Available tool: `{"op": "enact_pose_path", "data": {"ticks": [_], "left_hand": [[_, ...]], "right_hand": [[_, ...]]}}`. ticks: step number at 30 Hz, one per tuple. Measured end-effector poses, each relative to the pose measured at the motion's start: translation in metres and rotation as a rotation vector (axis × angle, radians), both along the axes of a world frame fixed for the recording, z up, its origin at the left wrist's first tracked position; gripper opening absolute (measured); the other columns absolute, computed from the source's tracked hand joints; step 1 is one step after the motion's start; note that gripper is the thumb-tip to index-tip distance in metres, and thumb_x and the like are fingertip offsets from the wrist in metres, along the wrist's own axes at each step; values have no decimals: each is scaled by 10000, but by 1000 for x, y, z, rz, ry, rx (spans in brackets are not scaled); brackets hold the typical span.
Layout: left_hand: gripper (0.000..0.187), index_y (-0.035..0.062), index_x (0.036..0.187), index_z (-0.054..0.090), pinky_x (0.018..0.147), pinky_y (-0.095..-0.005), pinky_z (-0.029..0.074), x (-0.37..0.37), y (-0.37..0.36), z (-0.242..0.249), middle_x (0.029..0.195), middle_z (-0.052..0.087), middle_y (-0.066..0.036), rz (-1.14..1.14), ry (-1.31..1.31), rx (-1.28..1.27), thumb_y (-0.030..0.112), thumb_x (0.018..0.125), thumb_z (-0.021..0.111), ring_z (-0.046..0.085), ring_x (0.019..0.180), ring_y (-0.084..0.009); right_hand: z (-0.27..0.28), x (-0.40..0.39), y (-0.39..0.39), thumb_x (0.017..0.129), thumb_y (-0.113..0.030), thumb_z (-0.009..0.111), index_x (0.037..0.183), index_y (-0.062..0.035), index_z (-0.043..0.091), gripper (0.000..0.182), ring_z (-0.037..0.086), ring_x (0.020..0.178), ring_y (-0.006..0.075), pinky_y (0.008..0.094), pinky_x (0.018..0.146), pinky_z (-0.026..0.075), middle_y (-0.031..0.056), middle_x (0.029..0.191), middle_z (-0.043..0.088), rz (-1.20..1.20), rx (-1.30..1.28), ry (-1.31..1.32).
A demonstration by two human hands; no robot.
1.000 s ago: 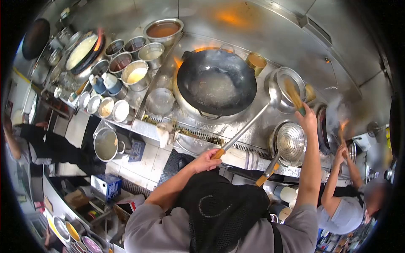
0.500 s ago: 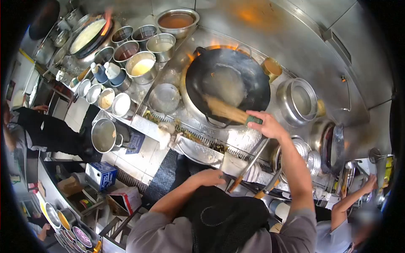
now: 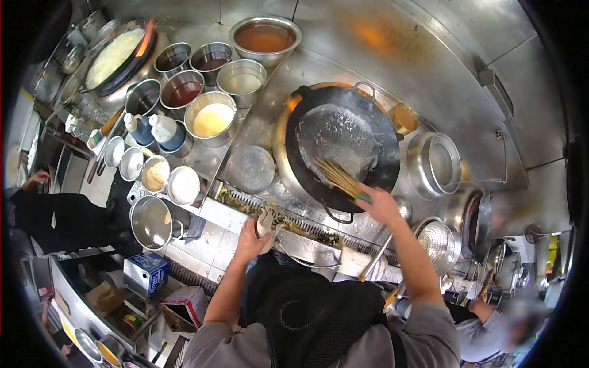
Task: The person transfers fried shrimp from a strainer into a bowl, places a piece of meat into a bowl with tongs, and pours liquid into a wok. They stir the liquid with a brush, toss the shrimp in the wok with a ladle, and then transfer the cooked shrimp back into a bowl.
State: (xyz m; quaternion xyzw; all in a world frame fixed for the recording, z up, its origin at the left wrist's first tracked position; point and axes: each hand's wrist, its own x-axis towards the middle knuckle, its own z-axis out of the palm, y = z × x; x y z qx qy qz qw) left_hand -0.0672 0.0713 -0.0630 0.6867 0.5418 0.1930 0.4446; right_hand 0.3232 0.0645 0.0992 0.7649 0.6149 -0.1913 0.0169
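Note:
My right hand [image 3: 379, 205] is closed round the green-bound end of a bamboo wok brush [image 3: 336, 175]. The brush's splayed bristles reach into a black two-handled wok [image 3: 389, 156], where foamy, steaming liquid [image 3: 343, 138] covers the bottom. Down at the front edge of the stove, my left hand [image 3: 250, 240] has its fingers round a crumpled pale cloth [image 3: 265, 222]. Between the cloth and the wok lies a drain grate with food scraps [image 3: 294, 222]. A ladle [image 3: 402, 208] rests just right of my right hand.
Orange flame [image 3: 296, 101] shows at the wok's far left rim. Metal pots of sauces, such as a yellow one [image 3: 211, 119], stand on the left. A perforated strainer [image 3: 434, 242] and nested steel pots [image 3: 429, 162] are on the right. Other people stand at both sides.
My left hand has moved from near my body out to the cloth and taken hold of it. The brush has swept through the wok, and the liquid there is now foamier and more spread out.

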Motion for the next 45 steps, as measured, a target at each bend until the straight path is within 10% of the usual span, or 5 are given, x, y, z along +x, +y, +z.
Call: {"op": "enact_pose_path", "data": {"ticks": [7,15,27,39,45], "left_hand": [[468,87,1369,389,890,-392,543,40,-10,72,1204,591,-121,352,-1115,-853,204,965,594,621,1067,-259],[546,119,1363,362,901,-496,522,161,-30,67,1204,542,-85,197,-1366,-1179,516,991,411,595,1065,-246],[411,34,1190,492,676,-368,544,220,-13,36,1035,616,-97,407,-959,-825,20,809,645,627,881,-185],[302,34,1160,466,704,-360,559,222,-10,25,991,577,-84,408,-1016,-677,60,879,572,605,850,-202],[414,47,1261,362,747,-360,542,218,-4,25,1105,547,-87,488,-893,-790,119,918,581,589,935,-199]], "right_hand": [[-26,79,67,835,-335,673,1345,-286,537,529,634,988,403,476,855,516,243,1055,653,-201,220,-127],[-73,-55,88,852,-406,654,1340,-47,534,617,583,1143,402,407,973,456,280,1211,598,-336,186,560],[-14,89,20,903,-337,595,1439,-248,359,593,637,936,445,511,786,528,266,1112,579,-59,28,-374],[-20,-69,74,844,-399,672,1363,-77,530,627,683,677,290,399,717,530,228,828,687,-369,-10,651],[-2,42,-27,829,-397,686,1335,-127,562,587,662,947,352,437,826,522,273,1048,658,228,31,172]]}}
